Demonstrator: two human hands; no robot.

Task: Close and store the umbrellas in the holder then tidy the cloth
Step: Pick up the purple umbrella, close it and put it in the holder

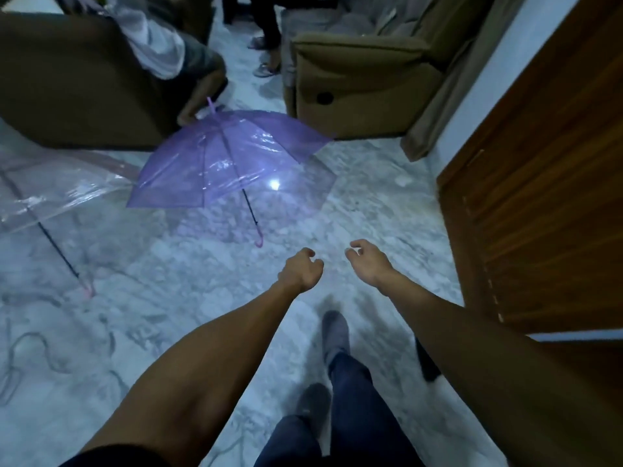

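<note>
Both hands empty, umbrellas open on floor
Left hand (301, 268) and right hand (368, 262) loosely curled; purple umbrella (232, 160) at 11 o'clock, clear umbrella (50, 197) at 9. Risk: stepping on the hooked handle (259, 240).

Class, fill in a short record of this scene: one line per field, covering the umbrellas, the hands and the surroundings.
Purple umbrella: open, lying on the floor, hooked handle nearest the person
Clear umbrella: open, on the floor at far left, partly out of frame
Left hand: empty, fingers loosely curled, above the floor
Right hand: empty, fingers loosely curled
Holder: not in view
Cloth: cannot tell
Surroundings: brown armchair ahead, wooden door at right
</note>
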